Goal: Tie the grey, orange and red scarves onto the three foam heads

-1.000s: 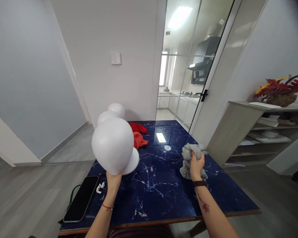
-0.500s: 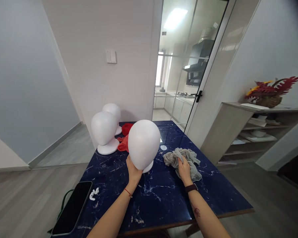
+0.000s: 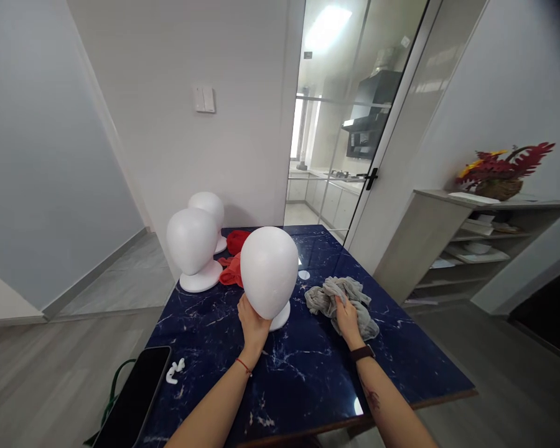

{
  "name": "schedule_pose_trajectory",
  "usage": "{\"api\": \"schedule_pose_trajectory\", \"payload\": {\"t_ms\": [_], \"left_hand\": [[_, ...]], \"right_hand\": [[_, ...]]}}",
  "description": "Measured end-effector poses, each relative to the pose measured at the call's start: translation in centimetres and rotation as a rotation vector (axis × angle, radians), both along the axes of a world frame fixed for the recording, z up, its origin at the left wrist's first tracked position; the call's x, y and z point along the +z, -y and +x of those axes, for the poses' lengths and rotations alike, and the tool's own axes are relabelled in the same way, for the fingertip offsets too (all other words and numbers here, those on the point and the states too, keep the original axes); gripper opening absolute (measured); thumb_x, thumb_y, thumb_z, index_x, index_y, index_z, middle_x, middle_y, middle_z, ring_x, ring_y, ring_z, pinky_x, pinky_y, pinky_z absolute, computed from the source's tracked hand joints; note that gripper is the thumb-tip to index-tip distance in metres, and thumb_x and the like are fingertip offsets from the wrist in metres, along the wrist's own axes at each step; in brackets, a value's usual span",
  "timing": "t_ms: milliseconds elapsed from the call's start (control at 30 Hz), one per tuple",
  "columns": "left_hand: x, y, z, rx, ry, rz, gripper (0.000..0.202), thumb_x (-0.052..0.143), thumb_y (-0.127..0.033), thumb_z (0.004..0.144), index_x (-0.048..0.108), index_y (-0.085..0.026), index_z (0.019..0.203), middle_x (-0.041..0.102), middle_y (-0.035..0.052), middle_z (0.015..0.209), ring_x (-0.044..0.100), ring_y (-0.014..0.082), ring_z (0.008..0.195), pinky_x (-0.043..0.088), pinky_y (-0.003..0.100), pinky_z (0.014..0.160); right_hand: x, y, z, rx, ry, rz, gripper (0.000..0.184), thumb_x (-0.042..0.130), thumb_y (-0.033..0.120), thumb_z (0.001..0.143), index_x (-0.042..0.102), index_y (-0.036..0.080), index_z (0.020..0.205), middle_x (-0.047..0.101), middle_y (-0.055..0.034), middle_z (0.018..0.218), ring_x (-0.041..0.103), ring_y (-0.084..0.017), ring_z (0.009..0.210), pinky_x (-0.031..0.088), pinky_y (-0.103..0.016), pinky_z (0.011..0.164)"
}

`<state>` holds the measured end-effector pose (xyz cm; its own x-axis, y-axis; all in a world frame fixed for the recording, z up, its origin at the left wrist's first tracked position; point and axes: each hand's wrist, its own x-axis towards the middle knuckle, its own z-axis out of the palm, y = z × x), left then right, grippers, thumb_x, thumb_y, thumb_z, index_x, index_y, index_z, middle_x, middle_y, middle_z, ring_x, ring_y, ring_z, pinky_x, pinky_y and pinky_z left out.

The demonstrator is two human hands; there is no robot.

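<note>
A white mannequin head (image 3: 269, 270) stands upright on its round base at the middle of the table. My left hand (image 3: 253, 320) is closed around its neck, just under the chin; the fingertips are hidden behind it. To the right lies a crumpled grey cloth (image 3: 338, 298), bunched up on the tabletop. My right hand (image 3: 348, 317) grips a fold of this cloth between thumb and fingers. Behind the left hand, red cloths, one bright (image 3: 232, 270) and one darker (image 3: 238, 241), lie partly hidden by the head.
Two more white mannequin heads (image 3: 192, 241) (image 3: 208, 208) stand at the table's back left. A black phone-like device (image 3: 133, 398) and small white earbuds (image 3: 175, 370) lie at the left edge of the dark blue marbled table (image 3: 298, 386). A shelf (image 3: 448, 242) stands at the right, beyond a glass door (image 3: 336, 124).
The view has shifted slightly. Both hands keep their hold on the head and the grey cloth, with little visible movement.
</note>
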<state>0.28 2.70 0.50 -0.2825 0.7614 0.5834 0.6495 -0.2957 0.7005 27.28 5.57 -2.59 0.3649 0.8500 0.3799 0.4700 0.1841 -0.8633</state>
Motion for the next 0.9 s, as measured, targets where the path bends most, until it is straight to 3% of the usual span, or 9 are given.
{"api": "schedule_pose_trajectory", "payload": {"t_ms": [200,500,900], "left_hand": [[0.3,0.1,0.1,0.039,0.008,-0.035,0.074,0.070,-0.043,0.066,0.039,-0.012,0.125,0.048,0.0162,0.116,0.045,0.0326,0.110,0.038,0.045,0.091],[-1.1,-0.9,-0.2,0.061,-0.036,-0.133,0.087,0.074,-0.041,0.057,0.034,-0.012,0.130,0.043,0.0175,0.120,0.043,0.0365,0.114,0.038,0.048,0.091],[-1.7,-0.9,-0.5,0.052,-0.090,-0.163,0.093,0.076,-0.050,0.054,0.035,-0.012,0.129,0.049,0.0183,0.120,0.044,0.0366,0.116,0.037,0.047,0.093]], "right_hand": [[-0.1,-0.1,0.1,-0.008,0.010,-0.015,0.060,0.037,0.054,0.084,0.061,0.012,0.118,0.061,-0.0173,0.120,0.054,-0.031,0.113,0.037,-0.048,0.099],[0.1,0.0,0.2,-0.010,0.013,-0.024,0.061,0.036,0.056,0.084,0.062,0.012,0.116,0.063,-0.0163,0.116,0.055,-0.031,0.110,0.038,-0.046,0.097],[0.3,0.0,0.1,-0.022,-0.014,-0.055,0.065,0.036,0.059,0.081,0.062,0.011,0.116,0.063,-0.0171,0.116,0.055,-0.032,0.110,0.038,-0.046,0.096]]}}
